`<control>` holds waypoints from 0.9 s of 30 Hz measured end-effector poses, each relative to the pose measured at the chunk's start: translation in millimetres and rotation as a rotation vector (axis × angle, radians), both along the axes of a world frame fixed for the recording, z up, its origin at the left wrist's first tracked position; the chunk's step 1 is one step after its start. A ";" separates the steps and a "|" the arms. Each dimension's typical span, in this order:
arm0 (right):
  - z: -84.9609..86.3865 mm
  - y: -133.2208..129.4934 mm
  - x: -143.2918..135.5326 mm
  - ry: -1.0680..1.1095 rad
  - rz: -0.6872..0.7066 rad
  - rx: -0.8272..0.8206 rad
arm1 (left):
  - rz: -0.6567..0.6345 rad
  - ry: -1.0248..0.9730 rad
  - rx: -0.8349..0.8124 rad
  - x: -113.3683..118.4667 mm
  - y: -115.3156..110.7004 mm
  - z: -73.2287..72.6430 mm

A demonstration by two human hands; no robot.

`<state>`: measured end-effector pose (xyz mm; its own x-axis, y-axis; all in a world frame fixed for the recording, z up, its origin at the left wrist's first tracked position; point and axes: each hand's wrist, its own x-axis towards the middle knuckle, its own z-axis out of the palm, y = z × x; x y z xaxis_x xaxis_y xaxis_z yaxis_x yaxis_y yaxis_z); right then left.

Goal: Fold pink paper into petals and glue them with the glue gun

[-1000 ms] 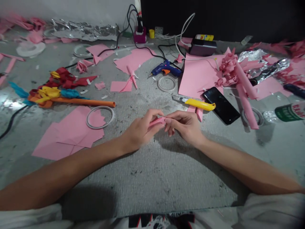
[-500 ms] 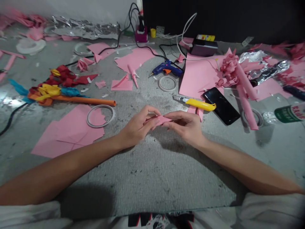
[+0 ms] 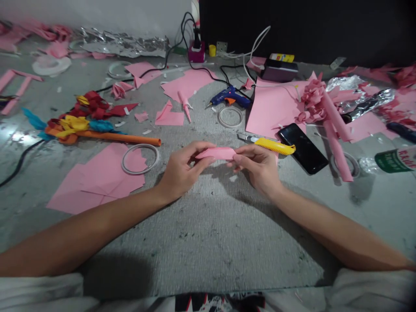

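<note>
A small folded piece of pink paper (image 3: 218, 153) is stretched level between my two hands, just above the grey table. My left hand (image 3: 183, 171) pinches its left end, thumb in front and fingers behind. At the other end, my right hand (image 3: 260, 169) grips the paper's tip between thumb and forefinger. Just beyond my right hand lies a yellow utility knife (image 3: 274, 146), its blade pointing left. A black phone (image 3: 303, 148) rests beside the knife's handle. Left of my left hand, a roll of tape (image 3: 140, 159) lies on stacked pink paper sheets (image 3: 94, 182).
A blue glue gun (image 3: 229, 96) with a cord lies ahead, near another tape roll (image 3: 230, 116). Paper flowers with an orange stem (image 3: 123, 138) lie at left. Pink paper flowers on rolled stems (image 3: 338, 147) and a bottle (image 3: 394, 159) are at right.
The folded paper has turned so that a longer, flatter strip of it shows between my hands. My right hand has shifted slightly to the right. The whole view has moved a little.
</note>
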<state>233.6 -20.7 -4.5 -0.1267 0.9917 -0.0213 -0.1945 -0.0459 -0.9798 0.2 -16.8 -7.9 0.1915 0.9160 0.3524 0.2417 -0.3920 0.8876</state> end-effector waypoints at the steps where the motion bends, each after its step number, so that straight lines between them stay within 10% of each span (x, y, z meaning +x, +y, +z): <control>1: 0.3 0.7 1.0 0.014 0.034 -0.015 | 0.005 0.023 0.026 -0.8 -0.1 0.9; 27: 1.3 3.1 1.0 0.062 0.093 -0.050 | 0.132 -0.159 0.035 -0.3 -8.2 4.7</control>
